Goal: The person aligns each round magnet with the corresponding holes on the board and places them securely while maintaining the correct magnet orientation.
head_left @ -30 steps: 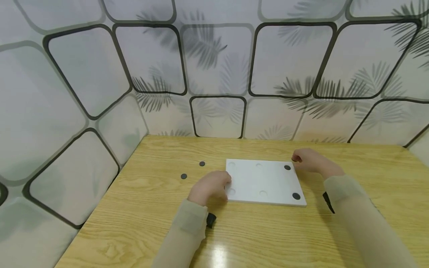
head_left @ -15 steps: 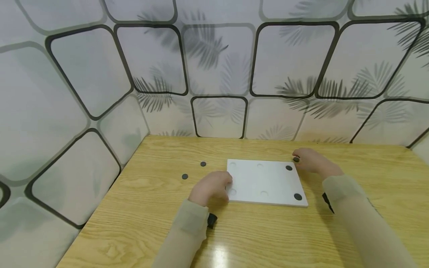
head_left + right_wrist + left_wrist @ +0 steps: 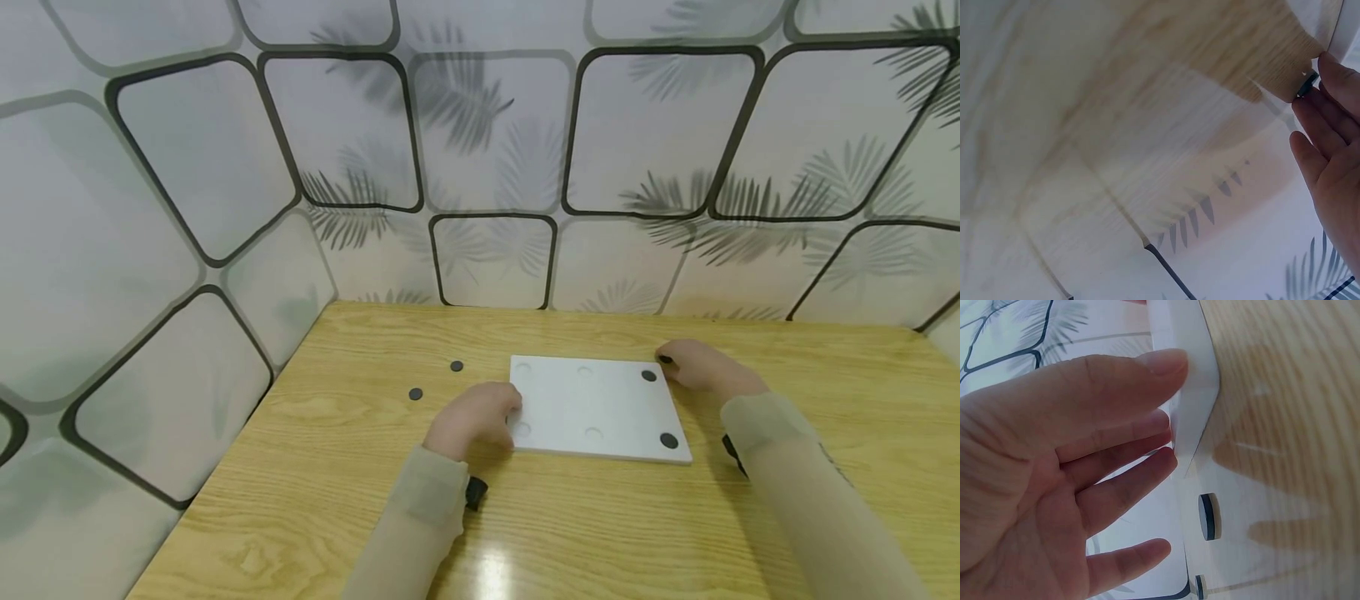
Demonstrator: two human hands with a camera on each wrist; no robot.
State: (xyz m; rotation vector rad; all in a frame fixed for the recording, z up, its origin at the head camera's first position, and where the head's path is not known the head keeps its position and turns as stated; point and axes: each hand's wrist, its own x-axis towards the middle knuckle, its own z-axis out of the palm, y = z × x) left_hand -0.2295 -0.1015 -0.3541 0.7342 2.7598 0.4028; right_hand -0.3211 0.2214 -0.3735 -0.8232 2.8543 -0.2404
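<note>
A white board (image 3: 585,404) with shallow round recesses lies on the wooden table. Two black discs, a far disc (image 3: 648,376) and a near disc (image 3: 669,441), sit along its right side. My left hand (image 3: 474,419) rests against the board's left edge. In the left wrist view its thumb (image 3: 1160,362) and fingertips touch that edge, with the fingers spread and fairly straight. Just off the far right corner, my right hand (image 3: 697,363) pinches another black disc (image 3: 1308,83) between thumb and fingertips; the hand covers part of it.
Two loose black discs lie left of the board: one disc (image 3: 457,366) farther back, the other disc (image 3: 416,393) nearer. Patterned fabric walls (image 3: 491,258) rise behind the table (image 3: 360,517) and along its left side.
The disc in my right hand came into view between the fingers and then tilted. That hand has dipped slightly at the board's far right corner. The left hand has stayed at the board's edge.
</note>
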